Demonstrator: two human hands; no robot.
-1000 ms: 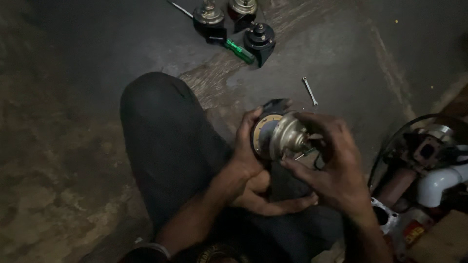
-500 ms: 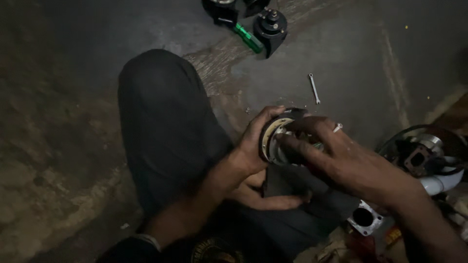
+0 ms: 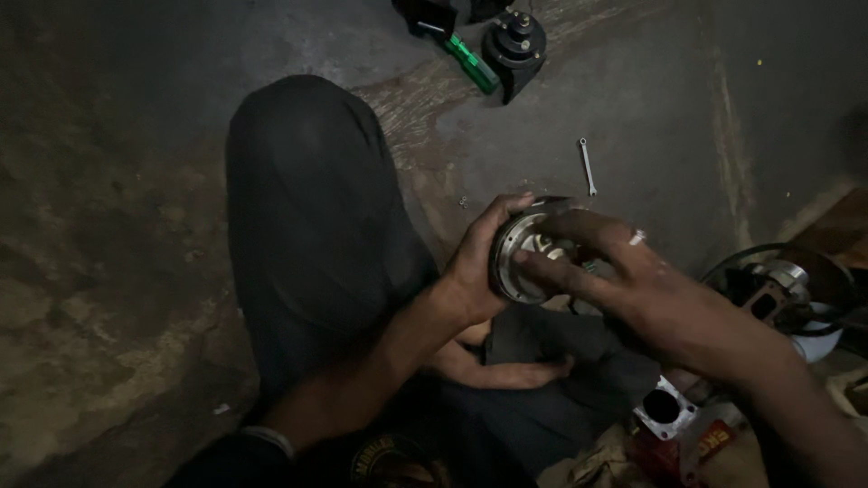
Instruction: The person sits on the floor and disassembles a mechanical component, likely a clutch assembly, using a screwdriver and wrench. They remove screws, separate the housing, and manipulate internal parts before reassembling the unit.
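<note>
Grip, left hand: left hand [image 3: 477, 271] wraps around the rim of the round metal part [image 3: 524, 258], thumb over the top edge, fingers closed snugly behind it, so it is firmly held.
Grip, right hand: right hand [image 3: 633, 280] lies across the open face of the part, fingers [image 3: 551, 268] stretched out and pressing on the front; they rest against it rather than close round it, and whether they pinch a small piece underneath I cannot tell.
Where the part is: up off the floor, between both hands, above the person's folded legs and just beside the raised knee [image 3: 307, 199] in dark trousers.
Head view, up top: a green-handled screwdriver [image 3: 470, 61] lies on the concrete floor [image 3: 136, 226] next to a black round component [image 3: 515, 45], well apart from the hands.
Head view, middle: a small spanner [image 3: 588, 166] sits alone on the floor, near the held part but not touching it.
Head view, right edge: a belt-ringed metal assembly [image 3: 778, 285], and lower down a pale block with a round bore [image 3: 666, 408], both by the person's leg.
Step in hand: looks like work on the face of the part, with the left hand bracing and the right hand seating or turning something at the centre.
Next move calls for: a steady left hold, and fingertip pressure kept square to the face so nothing slips sideways; dim light makes fine alignment hard to judge.
</note>
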